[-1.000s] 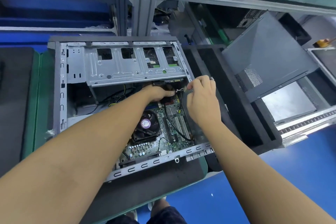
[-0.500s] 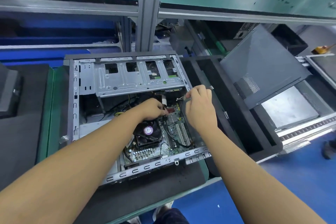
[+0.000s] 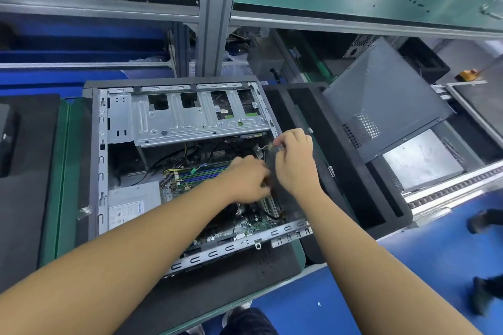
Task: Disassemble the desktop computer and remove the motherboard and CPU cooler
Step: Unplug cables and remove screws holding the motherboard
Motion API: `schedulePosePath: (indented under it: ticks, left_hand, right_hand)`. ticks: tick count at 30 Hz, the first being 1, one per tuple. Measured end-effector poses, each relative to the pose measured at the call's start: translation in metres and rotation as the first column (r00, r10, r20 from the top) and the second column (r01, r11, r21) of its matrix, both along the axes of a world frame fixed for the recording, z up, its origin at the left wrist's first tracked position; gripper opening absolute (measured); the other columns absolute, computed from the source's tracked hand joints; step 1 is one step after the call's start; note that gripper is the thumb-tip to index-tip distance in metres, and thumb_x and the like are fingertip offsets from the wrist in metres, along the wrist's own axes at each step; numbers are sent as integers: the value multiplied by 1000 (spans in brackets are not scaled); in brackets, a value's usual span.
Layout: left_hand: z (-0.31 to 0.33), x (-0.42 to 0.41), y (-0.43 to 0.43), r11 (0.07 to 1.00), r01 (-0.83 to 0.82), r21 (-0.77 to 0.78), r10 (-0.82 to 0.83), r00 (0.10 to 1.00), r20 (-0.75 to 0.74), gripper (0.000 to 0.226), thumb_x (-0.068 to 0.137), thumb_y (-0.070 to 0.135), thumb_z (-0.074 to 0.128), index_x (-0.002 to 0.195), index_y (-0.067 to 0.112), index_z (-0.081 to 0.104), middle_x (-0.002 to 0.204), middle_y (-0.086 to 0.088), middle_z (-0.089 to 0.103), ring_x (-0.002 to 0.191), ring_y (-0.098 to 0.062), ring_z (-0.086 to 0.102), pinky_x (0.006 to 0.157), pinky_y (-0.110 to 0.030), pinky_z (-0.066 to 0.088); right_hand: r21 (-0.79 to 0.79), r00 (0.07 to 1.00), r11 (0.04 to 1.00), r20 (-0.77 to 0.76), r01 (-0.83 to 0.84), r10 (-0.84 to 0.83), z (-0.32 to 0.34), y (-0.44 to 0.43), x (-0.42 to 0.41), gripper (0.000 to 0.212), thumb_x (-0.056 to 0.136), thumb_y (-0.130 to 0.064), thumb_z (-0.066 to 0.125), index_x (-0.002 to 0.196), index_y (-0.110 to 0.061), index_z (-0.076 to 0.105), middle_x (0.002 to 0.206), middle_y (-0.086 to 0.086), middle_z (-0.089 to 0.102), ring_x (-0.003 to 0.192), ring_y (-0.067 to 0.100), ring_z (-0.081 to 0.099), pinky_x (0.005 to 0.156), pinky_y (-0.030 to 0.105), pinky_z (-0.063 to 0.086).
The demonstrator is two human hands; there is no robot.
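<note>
An open desktop case (image 3: 101, 160) lies on its side on black foam. Inside it sits the green motherboard (image 3: 253, 221); my left forearm covers the CPU cooler. My left hand (image 3: 246, 181) reaches down over the board's right part with fingers curled; what it holds is blurred. Just right of it, my right hand (image 3: 295, 160) pinches a small connector on thin wires (image 3: 268, 147) near the case's right wall. A silver drive cage (image 3: 196, 119) spans the case's far half. The power supply (image 3: 130, 204) sits at the near left.
The removed grey side panel (image 3: 386, 106) leans at the right over a metal tray (image 3: 422, 160). Black foam trays (image 3: 334, 171) flank the case. A grey frame post (image 3: 215, 13) stands behind it. The blue floor and someone's shoes (image 3: 479, 221) are at the lower right.
My left hand has slid right and nearer along the motherboard, meeting my right hand. The blue memory slots it covered now show. My right hand still pinches the connector.
</note>
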State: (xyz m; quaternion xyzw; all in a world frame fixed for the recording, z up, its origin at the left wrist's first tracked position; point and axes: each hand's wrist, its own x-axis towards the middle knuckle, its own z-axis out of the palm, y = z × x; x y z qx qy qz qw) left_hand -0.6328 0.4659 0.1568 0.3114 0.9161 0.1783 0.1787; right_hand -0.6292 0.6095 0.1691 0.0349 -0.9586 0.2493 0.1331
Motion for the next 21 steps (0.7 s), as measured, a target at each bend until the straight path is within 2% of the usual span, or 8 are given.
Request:
schedulePosePath:
  ticks: [4,6,8,10,12,15,19,21]
  left_hand:
    - [-3,11,26,938,238,-252,-213,969,123,32,95,43,53,83,15,60,81,3,57,91,-23,54,103,-41,32]
    - [-6,15,42,904,285,-319,-243,956,165,31,97,39,53,111,13,63,105,-3,64,100,-25,58,96,-40,40]
    - [-9,19,59,883,301,-360,-232,947,222,40,99,30,53,136,14,51,133,-5,57,108,-27,57,86,-43,47]
    - [-15,21,74,885,266,-382,-156,943,295,51,101,21,52,149,13,37,150,-5,43,130,-31,48,96,-48,46]
    - [-18,21,81,897,237,-374,-103,933,346,52,101,13,50,151,9,34,153,-9,40,136,-33,44,104,-50,44]
    - [-21,19,82,908,291,-302,-154,901,405,49,97,6,54,145,4,43,142,-14,51,122,-31,55,96,-40,48]
    - [-31,15,76,950,217,-223,-117,913,391,39,95,16,59,132,5,54,124,-15,61,89,-25,55,79,-32,49]
    - [-43,13,68,986,118,-120,-67,930,361,44,93,26,64,131,6,53,125,-15,61,95,-27,58,87,-35,50]
  right_hand:
    - [21,1000,1000,-7,-11,11,-1,-1,0,20,88,1,42,95,-11,56,110,4,49,100,20,39,69,36,44]
    - [30,1000,999,-6,-23,23,-1,0,-1,22,87,3,42,96,-10,57,110,5,49,99,22,40,72,36,44]
    - [46,1000,998,1,-30,30,-1,-1,-2,23,85,5,42,96,-9,57,110,6,49,99,22,40,72,35,43]
    - [60,999,997,-3,-38,39,-2,-1,-2,24,84,6,41,96,-9,57,110,7,49,97,23,40,71,33,41]
    - [71,999,997,-12,-42,43,-2,-1,-2,24,84,5,42,96,-8,58,110,7,49,97,23,40,71,33,40]
    - [84,999,996,-15,-42,44,-2,-1,-2,22,85,4,44,96,-8,58,109,7,49,96,23,40,69,33,42]
    - [99,999,994,-11,-36,37,-2,-3,-2,21,85,4,45,96,-8,58,109,7,49,97,23,41,66,33,42]
    - [116,999,992,-9,-39,40,-1,-3,-2,21,85,4,46,97,-8,58,110,8,49,97,23,40,66,31,39]
